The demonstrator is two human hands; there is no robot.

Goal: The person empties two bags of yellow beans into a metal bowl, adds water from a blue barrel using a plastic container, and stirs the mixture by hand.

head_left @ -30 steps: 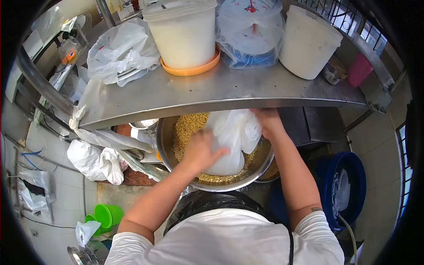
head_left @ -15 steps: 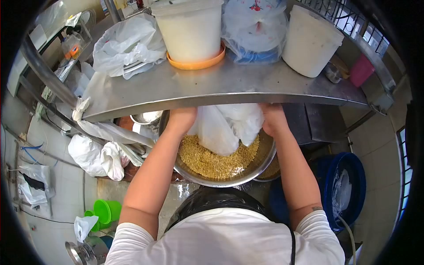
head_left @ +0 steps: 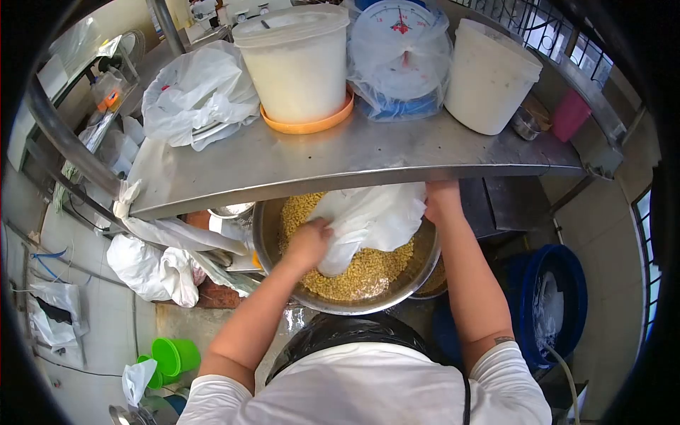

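A large steel bowl (head_left: 426, 269) under the shelf's front edge contains many small yellow kernels (head_left: 354, 281). Over the kernels lies a white plastic bag (head_left: 379, 219), crumpled and partly hidden by the shelf. My left hand (head_left: 309, 243) is at the bag's left side, its fingers curled against the plastic. At the bag's upper right, my right hand (head_left: 443, 200) has its fingers closed on the plastic, partly covered by the shelf edge.
The steel shelf (head_left: 340, 156) above the bowl bears a white bucket (head_left: 297, 71) on an orange dish, a bagged scale (head_left: 400, 64) and another white bucket (head_left: 489, 78). A blue barrel (head_left: 577, 304) stands right; green containers (head_left: 176, 356) stand lower left.
My left hand has come out from under the shelf, nearer my body, onto the bag's left side. The bag is spread flatter, and more kernels show at the bowl's upper left.
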